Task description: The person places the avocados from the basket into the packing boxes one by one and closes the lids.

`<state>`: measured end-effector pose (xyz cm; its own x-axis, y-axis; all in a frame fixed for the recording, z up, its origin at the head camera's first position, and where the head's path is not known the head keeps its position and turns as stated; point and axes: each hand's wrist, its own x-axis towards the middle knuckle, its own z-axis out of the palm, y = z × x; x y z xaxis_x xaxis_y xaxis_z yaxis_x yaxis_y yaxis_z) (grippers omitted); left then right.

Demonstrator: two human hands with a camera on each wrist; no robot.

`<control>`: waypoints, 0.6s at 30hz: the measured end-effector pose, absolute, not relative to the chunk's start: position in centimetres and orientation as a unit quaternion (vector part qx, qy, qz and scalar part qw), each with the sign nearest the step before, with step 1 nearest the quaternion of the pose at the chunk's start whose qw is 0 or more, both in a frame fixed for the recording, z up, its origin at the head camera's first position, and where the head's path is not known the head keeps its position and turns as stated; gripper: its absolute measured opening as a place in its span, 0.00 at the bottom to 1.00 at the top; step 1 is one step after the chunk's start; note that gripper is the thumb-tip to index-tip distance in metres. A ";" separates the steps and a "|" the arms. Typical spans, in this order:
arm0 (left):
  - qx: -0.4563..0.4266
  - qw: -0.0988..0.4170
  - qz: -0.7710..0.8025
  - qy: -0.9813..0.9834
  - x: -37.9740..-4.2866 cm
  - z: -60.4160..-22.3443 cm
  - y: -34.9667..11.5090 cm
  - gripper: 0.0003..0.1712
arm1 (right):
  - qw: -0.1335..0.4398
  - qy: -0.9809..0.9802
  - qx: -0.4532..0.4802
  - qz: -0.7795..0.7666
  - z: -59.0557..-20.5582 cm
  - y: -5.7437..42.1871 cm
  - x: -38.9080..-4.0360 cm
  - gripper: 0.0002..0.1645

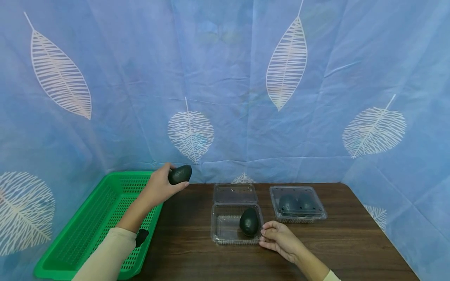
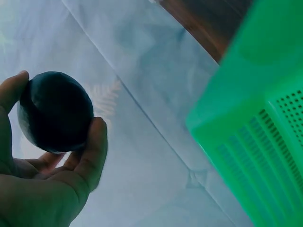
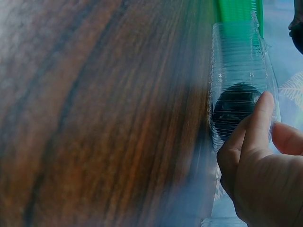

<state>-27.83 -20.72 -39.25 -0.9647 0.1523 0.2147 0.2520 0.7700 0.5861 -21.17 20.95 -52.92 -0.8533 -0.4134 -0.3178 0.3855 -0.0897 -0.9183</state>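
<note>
A dark green avocado [image 1: 180, 174] is in my left hand [image 1: 162, 187], raised over the basket's right rim. In the left wrist view, thumb and fingers curve round this avocado [image 2: 56, 112]. An open clear plastic clamshell container [image 1: 225, 230] stands on the table, its lid [image 1: 234, 193] folded back. Another avocado [image 1: 249, 222] lies in its right half; the left half holds nothing. My right hand [image 1: 279, 239] grips the container's right edge. In the right wrist view, the index finger lies along the wall beside the avocado [image 3: 236, 109].
A green slotted basket [image 1: 100, 187] stands at left, with a dark object [image 1: 141, 237] in front of it, partly hidden by the sleeve. At right on the brown table [image 1: 344, 242] is a closed clear container [image 1: 299, 218] with two avocados inside. A blue leaf-print cloth [image 1: 232, 78] hangs behind.
</note>
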 end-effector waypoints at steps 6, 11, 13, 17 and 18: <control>-0.105 0.050 -0.336 -0.935 -27.4 -39.8 -18.6 0.36 | 0.273 0.614 -0.010 -0.741 -52.9 20.9 -21.2 0.18; -0.107 0.034 -0.334 -0.936 -26.9 -40.4 -16.5 0.37 | 0.274 0.612 -0.010 -0.742 -52.9 20.9 -21.1 0.19; -0.103 0.024 -0.340 -0.935 -26.8 -40.7 -15.6 0.37 | 0.274 0.611 -0.009 -0.742 -52.9 20.9 -21.1 0.19; -0.099 0.005 -0.349 -0.932 -26.4 -41.6 -14.0 0.36 | 0.274 0.610 -0.006 -0.744 -52.9 21.0 -21.2 0.20; -0.099 0.002 -0.350 -0.932 -26.4 -41.8 -13.6 0.37 | 0.273 0.610 -0.006 -0.744 -52.9 21.0 -21.1 0.20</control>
<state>-26.37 -13.59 -41.80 -0.9802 0.1840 0.0729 0.1865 0.7357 0.6511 -21.15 21.01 -52.90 -0.8505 -0.4138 -0.3248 0.3994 -0.1059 -0.9107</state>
